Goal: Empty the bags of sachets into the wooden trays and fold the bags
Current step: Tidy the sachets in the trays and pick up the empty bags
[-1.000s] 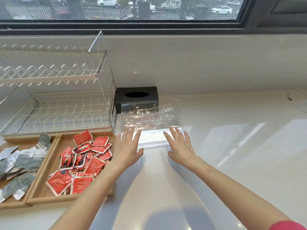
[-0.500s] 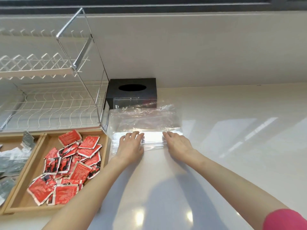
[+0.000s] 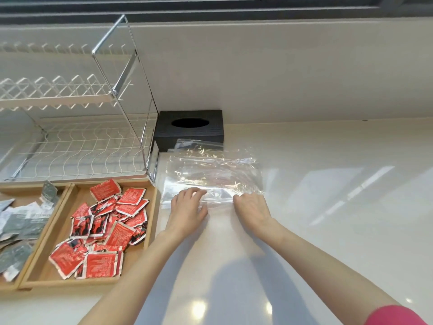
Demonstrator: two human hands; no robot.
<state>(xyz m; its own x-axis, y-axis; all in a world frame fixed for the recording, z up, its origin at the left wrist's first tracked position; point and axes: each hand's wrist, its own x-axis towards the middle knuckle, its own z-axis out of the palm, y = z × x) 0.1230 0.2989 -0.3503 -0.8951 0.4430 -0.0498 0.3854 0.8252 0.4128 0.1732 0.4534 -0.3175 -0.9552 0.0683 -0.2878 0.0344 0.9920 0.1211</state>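
- Both hands press down on the near edge of a clear plastic bag [image 3: 212, 177], the left hand [image 3: 187, 211] and the right hand [image 3: 251, 211] side by side with a short stretch of plastic between them; fingers curl over the bag's edge, pinning it flat rather than closing round it.
- Beyond the fingertips the empty bag lies spread and crinkled on a glossy white countertop [image 3: 328, 207], which mirrors pale bars of window light to the right of the hands and two bright ceiling spots below the forearms.
- Just past the bag's far edge a black tissue box [image 3: 189, 132] stands against the white wall [image 3: 281, 78]; a second piece of clear plastic [image 3: 199, 145] lies against the box front.
- Left of the left hand sits a wooden tray [image 3: 46, 281] heaped with red sachets [image 3: 105, 233], its right rim just beside the bag.
- Further left, touching that tray, a second wooden tray [image 3: 7, 286] holds grey and white sachets [image 3: 23, 221], cut off by the frame edge.
- Behind both trays stands a two-tier dish rack [image 3: 77, 146] of white wire and chrome posts.
- Above the wall runs a dark window frame [image 3: 210, 8].
- A pink sleeve [image 3: 396, 316] shows on the right arm at the bottom corner.
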